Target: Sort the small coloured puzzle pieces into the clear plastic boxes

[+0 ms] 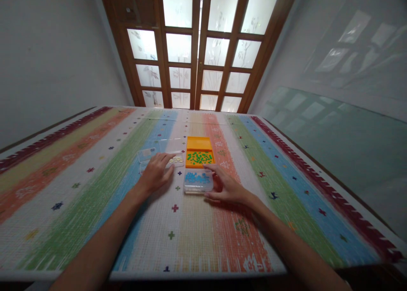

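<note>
My left hand (155, 171) is over a clear plastic box with cream pieces (177, 160), its thumb and forefinger apart and its palm covering part of the box. A clear raised lid (146, 154) shows behind that hand. My right hand (227, 186) grips the right end of a clear box of blue pieces (197, 182), forefinger along the back and thumb at the front. Just behind this box lies an open yellow box (199, 143) with many small green pieces (200, 158) in its near half.
A striped tablecloth (171, 248) with small printed figures covers the long table. At its far end stand wooden doors (195, 49) with frosted panes. White walls rise on both sides, and a greenish glass panel (343, 125) leans at the right.
</note>
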Demonstrator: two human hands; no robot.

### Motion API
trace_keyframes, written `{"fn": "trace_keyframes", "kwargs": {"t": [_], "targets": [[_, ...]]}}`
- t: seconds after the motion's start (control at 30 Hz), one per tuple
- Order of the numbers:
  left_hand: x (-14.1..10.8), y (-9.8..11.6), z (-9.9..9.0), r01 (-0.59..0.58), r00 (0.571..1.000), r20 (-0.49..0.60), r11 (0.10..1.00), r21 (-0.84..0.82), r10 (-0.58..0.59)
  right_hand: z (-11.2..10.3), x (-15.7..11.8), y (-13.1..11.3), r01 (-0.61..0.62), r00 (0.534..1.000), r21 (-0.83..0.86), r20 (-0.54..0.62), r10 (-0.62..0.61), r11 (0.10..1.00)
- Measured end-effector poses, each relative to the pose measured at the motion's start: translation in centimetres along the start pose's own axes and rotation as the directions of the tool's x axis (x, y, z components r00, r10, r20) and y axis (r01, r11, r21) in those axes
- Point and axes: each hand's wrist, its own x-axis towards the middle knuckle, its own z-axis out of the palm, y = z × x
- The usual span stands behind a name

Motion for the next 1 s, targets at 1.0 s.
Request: {"fn": "trace_keyframes", "kwargs": {"t": [1.0], "targets": [[0.7, -1.4, -0.2, -0.043, 0.999, 0.004, 0.979, 0.197, 0.043, -0.7, 0.4, 0.4, -0.090, 0.994, 0.103, -0.053, 0.096, 0.991]]}}
